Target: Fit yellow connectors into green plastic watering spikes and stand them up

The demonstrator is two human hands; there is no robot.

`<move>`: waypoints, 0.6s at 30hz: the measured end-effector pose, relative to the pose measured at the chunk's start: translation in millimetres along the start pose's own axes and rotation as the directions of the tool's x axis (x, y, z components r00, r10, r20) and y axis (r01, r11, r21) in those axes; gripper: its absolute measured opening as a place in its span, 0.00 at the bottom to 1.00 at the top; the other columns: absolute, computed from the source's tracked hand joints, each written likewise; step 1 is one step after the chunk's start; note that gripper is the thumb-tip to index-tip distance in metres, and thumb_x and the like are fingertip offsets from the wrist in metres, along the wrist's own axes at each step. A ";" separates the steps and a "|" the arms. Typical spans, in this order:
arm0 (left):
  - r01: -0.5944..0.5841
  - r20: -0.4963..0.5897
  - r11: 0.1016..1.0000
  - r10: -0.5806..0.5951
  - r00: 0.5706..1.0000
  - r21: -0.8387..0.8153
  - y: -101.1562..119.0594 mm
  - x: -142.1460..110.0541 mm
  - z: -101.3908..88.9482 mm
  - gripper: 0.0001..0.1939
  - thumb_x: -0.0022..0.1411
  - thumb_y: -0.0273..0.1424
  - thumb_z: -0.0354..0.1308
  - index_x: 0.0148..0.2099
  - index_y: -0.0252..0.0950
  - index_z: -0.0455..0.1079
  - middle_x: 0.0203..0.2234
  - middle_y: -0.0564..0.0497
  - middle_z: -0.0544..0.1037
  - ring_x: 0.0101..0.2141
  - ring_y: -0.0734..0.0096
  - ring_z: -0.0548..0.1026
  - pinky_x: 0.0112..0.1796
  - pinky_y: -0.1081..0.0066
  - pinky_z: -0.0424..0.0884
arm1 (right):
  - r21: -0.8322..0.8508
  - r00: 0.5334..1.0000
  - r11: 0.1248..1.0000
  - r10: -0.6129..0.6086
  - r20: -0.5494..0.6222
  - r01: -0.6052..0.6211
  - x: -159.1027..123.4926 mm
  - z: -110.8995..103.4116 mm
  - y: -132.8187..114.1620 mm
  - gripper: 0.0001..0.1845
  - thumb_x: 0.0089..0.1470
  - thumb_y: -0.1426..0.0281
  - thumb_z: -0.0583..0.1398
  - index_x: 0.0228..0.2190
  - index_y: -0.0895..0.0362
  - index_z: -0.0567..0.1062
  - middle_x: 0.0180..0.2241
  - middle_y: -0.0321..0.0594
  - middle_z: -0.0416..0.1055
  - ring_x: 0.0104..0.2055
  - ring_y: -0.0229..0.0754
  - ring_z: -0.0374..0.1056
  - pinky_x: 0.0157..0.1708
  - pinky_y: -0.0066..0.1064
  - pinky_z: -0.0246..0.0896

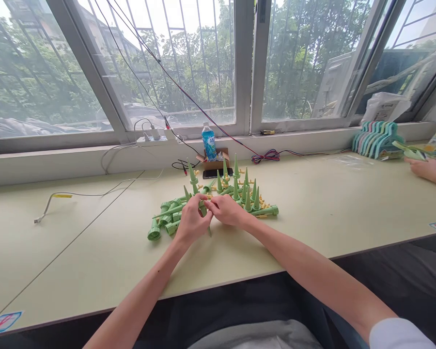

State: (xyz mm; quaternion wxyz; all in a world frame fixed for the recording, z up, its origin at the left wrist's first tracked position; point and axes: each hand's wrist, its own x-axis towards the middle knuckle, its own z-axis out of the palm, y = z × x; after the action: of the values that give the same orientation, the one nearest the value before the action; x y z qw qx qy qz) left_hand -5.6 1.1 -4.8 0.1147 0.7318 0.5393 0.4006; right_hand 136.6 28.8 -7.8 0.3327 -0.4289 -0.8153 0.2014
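My left hand [194, 219] is closed around a green plastic watering spike [203, 209], its pointed tip slanting down below my fingers. Against the same spike, the fingers of my right hand [225, 210] are pinched together; what lies between them is hidden. Beyond my hands, several green spikes [247, 199] stand upright on the table. Small yellow valve pieces [262, 202] are scattered among them. To the left, more spikes with ribbed caps [154, 232] lie in a loose pile close to my left hand.
Behind the pile stand a blue-labelled bottle [209, 142], a small cardboard box [221, 157] and a dark phone [214, 173]. Cables [267, 155] run along the sill. At far right, another person's hand [427, 169] holds something green beside teal hangers [376, 139]. A white cable [94, 195] crosses the table's left.
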 end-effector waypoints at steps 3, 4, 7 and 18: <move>0.005 0.005 1.000 -0.005 1.000 -0.001 0.4 -0.2 -0.5 0.10 0.55 0.32 0.54 0.41 0.38 0.66 0.31 0.53 0.76 0.18 0.76 0.68 0.27 0.70 0.67 | -0.013 1.000 1.000 0.004 0.002 -0.004 0.0 0.3 -0.1 0.23 0.65 0.63 0.49 0.19 0.58 0.65 0.19 0.35 0.61 0.22 0.34 0.54 0.24 0.27 0.44; 0.006 0.006 1.000 -0.006 1.000 -0.001 0.5 -0.2 -0.7 0.10 0.55 0.32 0.54 0.41 0.38 0.66 0.31 0.53 0.76 0.18 0.76 0.68 0.27 0.70 0.67 | -0.016 1.000 1.000 0.005 0.003 -0.005 0.0 0.4 -0.1 0.23 0.65 0.63 0.49 0.19 0.58 0.65 0.19 0.35 0.61 0.22 0.34 0.54 0.24 0.27 0.44; 0.006 0.007 1.000 -0.006 1.000 0.002 0.6 -0.3 -1.1 0.11 0.55 0.33 0.54 0.41 0.38 0.66 0.29 0.53 0.75 0.19 0.74 0.68 0.27 0.70 0.67 | -0.019 1.000 1.000 0.008 0.011 -0.007 -0.4 0.4 -0.5 0.23 0.66 0.63 0.49 0.20 0.58 0.65 0.20 0.36 0.63 0.22 0.34 0.55 0.24 0.27 0.45; -0.008 0.010 1.000 0.008 1.000 0.022 -0.8 0.0 -0.7 0.11 0.54 0.32 0.54 0.41 0.38 0.66 0.26 0.54 0.73 0.19 0.73 0.68 0.27 0.70 0.65 | -0.012 1.000 1.000 0.009 0.027 -0.009 -1.2 -1.0 -2.3 0.22 0.66 0.64 0.49 0.20 0.57 0.65 0.20 0.36 0.64 0.22 0.34 0.55 0.24 0.28 0.45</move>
State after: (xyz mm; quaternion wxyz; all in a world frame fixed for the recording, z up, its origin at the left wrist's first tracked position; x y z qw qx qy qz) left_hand -6.7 1.2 -4.8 0.1079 0.7370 0.5402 0.3916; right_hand 136.6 26.5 -6.1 0.3181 -0.4316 -0.8191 0.2040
